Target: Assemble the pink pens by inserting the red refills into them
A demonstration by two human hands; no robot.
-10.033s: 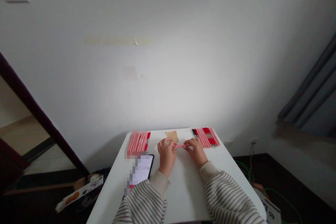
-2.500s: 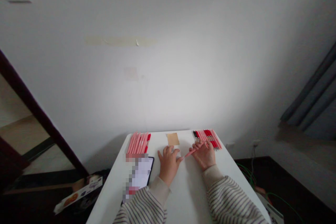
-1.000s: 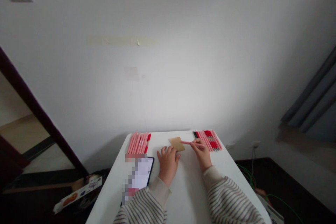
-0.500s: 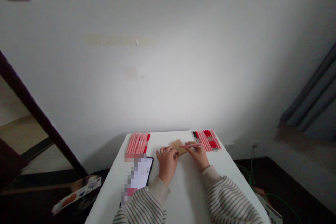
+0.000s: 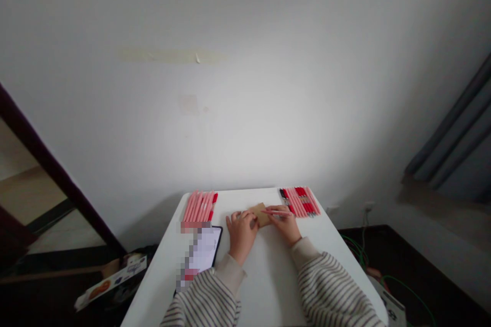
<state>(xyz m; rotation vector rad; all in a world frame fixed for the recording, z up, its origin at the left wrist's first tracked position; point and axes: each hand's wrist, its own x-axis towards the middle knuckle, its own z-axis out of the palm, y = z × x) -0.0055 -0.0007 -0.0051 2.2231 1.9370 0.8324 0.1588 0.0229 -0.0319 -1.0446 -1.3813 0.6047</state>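
My left hand (image 5: 241, 232) has its fingers on the left end of a small piece of kraft paper (image 5: 260, 214) and appears to grip it. My right hand (image 5: 284, 225) pinches a slim pink pen (image 5: 276, 212), which lies across the paper's right end. Both hands are close together near the far part of the white table (image 5: 268, 286). Beyond them lie a row of pink pens with red ends (image 5: 198, 206) at the left and a row of pink, red and black-tipped pens (image 5: 299, 201) at the right.
A pixelated tablet (image 5: 203, 253) lies at the table's left edge, below the left row. Striped sleeves (image 5: 337, 291) cover both forearms. On the dark floor are a printed cardboard box (image 5: 111, 278) at left and green cables (image 5: 402, 286) at right.
The kraft paper has moved from the table's far edge toward me, and my left hand now holds it. The pink pen in my right hand has come to lie across the paper.
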